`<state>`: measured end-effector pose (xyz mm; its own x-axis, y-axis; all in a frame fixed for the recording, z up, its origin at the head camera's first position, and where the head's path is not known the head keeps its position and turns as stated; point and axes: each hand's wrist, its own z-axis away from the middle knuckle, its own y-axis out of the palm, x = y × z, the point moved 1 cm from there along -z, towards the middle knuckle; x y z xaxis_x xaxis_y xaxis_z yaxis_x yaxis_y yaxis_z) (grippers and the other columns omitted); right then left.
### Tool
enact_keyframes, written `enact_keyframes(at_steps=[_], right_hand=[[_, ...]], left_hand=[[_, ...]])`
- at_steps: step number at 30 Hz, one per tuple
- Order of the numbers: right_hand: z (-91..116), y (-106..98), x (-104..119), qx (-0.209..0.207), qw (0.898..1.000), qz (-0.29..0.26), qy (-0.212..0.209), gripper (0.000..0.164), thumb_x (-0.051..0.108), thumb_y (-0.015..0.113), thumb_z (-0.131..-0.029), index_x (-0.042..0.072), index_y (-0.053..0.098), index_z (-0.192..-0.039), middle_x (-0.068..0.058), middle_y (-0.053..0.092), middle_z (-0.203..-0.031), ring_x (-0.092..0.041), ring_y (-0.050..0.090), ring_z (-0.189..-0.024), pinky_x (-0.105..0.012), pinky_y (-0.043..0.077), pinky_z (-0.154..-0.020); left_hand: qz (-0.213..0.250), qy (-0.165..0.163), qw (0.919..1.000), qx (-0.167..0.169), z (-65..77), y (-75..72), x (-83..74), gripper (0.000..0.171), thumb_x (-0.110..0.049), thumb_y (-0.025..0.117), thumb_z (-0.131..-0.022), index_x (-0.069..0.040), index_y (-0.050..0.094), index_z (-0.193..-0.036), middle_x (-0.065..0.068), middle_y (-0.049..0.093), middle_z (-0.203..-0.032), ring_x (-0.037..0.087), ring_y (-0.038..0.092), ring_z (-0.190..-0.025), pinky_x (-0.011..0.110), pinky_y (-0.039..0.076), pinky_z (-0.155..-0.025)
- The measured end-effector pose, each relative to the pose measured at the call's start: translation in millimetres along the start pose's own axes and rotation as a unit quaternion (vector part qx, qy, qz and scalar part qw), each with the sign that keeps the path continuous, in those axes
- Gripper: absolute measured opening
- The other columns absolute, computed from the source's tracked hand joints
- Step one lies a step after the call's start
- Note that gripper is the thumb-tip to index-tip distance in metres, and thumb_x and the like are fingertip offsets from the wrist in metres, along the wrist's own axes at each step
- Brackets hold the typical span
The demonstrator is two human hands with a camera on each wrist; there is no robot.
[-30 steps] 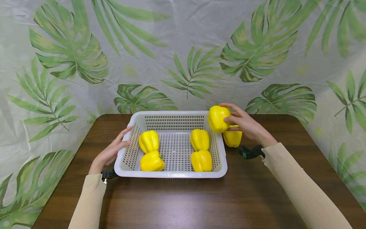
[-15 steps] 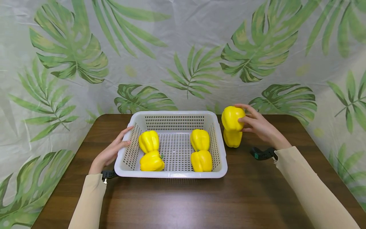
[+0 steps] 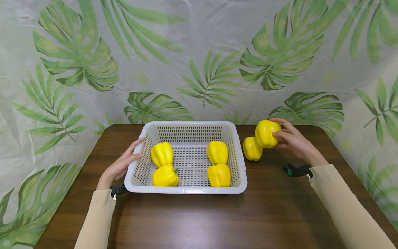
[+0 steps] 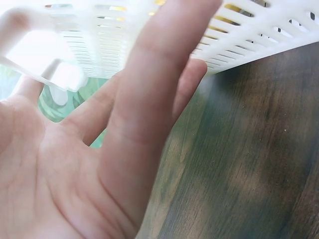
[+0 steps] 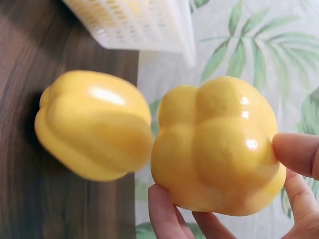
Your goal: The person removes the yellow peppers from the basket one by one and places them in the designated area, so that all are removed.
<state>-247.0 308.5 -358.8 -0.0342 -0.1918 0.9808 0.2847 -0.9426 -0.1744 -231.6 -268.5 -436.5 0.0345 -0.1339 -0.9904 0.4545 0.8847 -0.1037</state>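
Note:
My right hand (image 3: 295, 143) pinches a yellow bell pepper (image 3: 266, 134) between thumb and fingers, to the right of the basket. In the right wrist view, the lobed end of this held bell pepper (image 5: 219, 149) shows. Lower and to its left, a second yellow bell pepper (image 3: 252, 148) lies on the table, partly overlapped by the held one. My left hand (image 3: 119, 165) rests at the left rim of a white perforated plastic basket (image 3: 186, 190). Its fingers (image 4: 144, 99) stretch fairly straight along the basket's outer wall in the left wrist view.
Inside the basket, two yellow bell peppers (image 3: 162, 154) lie at the left and two more peppers (image 3: 217, 152) at the right. The dark wooden table (image 3: 186, 221) ends at a leaf-patterned cloth (image 3: 211, 83) behind.
My right hand has moved the held bell pepper rightward, from over the basket's right rim to past the bell pepper on the table. My left hand and the basket have stayed put.

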Motion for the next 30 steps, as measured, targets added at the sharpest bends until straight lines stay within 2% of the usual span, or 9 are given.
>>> enact_keyframes(at_steps=[7, 13, 17, 23, 30], right_hand=[[4, -12, -11, -0.013, 1.000, 0.013, 0.012, 0.050, 0.012, 0.047, -0.101, 0.025, 0.027, -0.145, -0.022, 0.023, -0.141, -0.007, 0.061, -0.091, -0.031, 0.053, -0.077], [8, -17, -21, -0.023, 0.999, 0.011, 0.021, 0.046, 0.013, 0.048, -0.100, 0.031, 0.033, -0.140, -0.025, 0.014, -0.146, -0.006, 0.060, -0.090, -0.029, 0.053, -0.075], [9, -20, -30, -0.032, 0.999, 0.026, 0.032, 0.043, 0.016, 0.048, -0.100, 0.034, 0.034, -0.137, -0.028, 0.020, -0.142, -0.005, 0.061, -0.089, -0.031, 0.053, -0.077], [9, -23, -42, -0.034, 0.998, 0.034, 0.046, 0.045, 0.016, 0.050, -0.099, 0.034, 0.034, -0.137, -0.034, 0.026, -0.138, -0.006, 0.061, -0.087, -0.034, 0.053, -0.079], [4, -24, -57, -0.031, 0.996, 0.049, 0.070, 0.048, 0.015, 0.050, -0.099, 0.027, 0.032, -0.142, -0.036, 0.022, -0.141, -0.009, 0.060, -0.087, -0.041, 0.051, -0.083]], left_hand=[[-0.001, -0.001, 1.0000, -0.002, 0.2, 0.0, 0.3, 0.063, -0.020, 0.043, -0.101, -0.029, 0.009, -0.153, 0.023, 0.011, -0.152, 0.055, 0.041, -0.117, 0.059, 0.050, -0.076], [-0.002, 0.000, 1.0000, -0.002, 0.1, 0.2, 0.1, 0.063, -0.020, 0.043, -0.101, -0.029, 0.009, -0.153, 0.023, 0.010, -0.152, 0.054, 0.042, -0.116, 0.059, 0.050, -0.076], [-0.002, -0.002, 1.0000, -0.001, -0.1, 0.7, -0.2, 0.062, -0.020, 0.043, -0.101, -0.029, 0.009, -0.153, 0.023, 0.011, -0.152, 0.053, 0.043, -0.115, 0.059, 0.051, -0.076], [-0.002, -0.002, 1.0000, -0.002, -0.2, 1.0, -0.3, 0.062, -0.020, 0.043, -0.101, -0.029, 0.009, -0.153, 0.023, 0.011, -0.152, 0.053, 0.043, -0.115, 0.059, 0.051, -0.076], [-0.001, 0.000, 1.0000, -0.003, 0.0, 0.5, -0.4, 0.063, -0.020, 0.043, -0.101, -0.029, 0.009, -0.153, 0.023, 0.011, -0.152, 0.055, 0.042, -0.116, 0.059, 0.051, -0.075]])
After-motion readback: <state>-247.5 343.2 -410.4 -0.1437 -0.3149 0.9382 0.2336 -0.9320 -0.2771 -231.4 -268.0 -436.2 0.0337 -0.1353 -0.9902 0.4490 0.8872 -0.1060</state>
